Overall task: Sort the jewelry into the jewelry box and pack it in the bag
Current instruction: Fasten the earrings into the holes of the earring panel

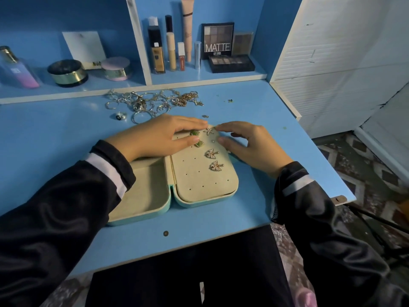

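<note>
Several earrings [212, 153] sit pinned in the open jewelry box [199, 180] at the centre of the desk [55, 140]. The left hand [159, 134] presses flat at its 11 o'clock, fingers straight and together. The right hand [250, 142], fingers apart, works beside the starfish stud [209, 130] at 1 o'clock. A careless nudge could pop a loosely seated stud free toward the tangled pile [150, 100] at 12 o'clock.

Free desk [44, 140] left of open jewelry box [199, 185], jewelry pile [150, 101] behind it — shelf ledge [66, 95] just beyond

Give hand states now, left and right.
Left hand: open, fingers flat on the earring panel.
Right hand: open, holding nothing, index fingertip by the starfish earring.
</note>
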The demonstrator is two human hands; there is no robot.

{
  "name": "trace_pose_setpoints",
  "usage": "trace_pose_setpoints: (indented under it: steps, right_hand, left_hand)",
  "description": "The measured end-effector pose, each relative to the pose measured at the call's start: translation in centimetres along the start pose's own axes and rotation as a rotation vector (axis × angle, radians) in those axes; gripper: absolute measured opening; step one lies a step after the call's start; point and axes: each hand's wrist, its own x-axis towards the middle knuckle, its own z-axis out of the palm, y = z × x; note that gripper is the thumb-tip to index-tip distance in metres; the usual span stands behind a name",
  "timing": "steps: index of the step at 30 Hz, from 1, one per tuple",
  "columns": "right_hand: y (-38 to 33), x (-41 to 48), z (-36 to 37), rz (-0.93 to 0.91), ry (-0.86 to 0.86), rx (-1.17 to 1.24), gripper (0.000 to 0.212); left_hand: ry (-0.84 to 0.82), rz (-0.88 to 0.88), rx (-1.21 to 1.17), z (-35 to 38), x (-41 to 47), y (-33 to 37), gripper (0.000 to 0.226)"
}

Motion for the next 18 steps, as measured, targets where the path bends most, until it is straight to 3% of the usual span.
trace_pose_setpoints:
  steps: [6, 13, 18]
  right_hand:
    - [1.4, 1.8, -0.7, -0.009, 0.051, -0.049, 0.023]
    - [4.1, 5.0, -1.0, 0.114, 0.216, -0.059, 0.019]
    - [5.6, 7.4, -1.0, 0.127, 0.300, -0.094, 0.016]
  left_hand:
    - [0.006, -0.048, -0.008, -1.4, 2.2, -0.5, 0.026]
    - [0.232, -0.064, 0.031, -1.6, 6.4, -3.2, 0.018]
    - [0.287, -0.091, 0.088, -1.6, 9.2, -4.6, 0.018]
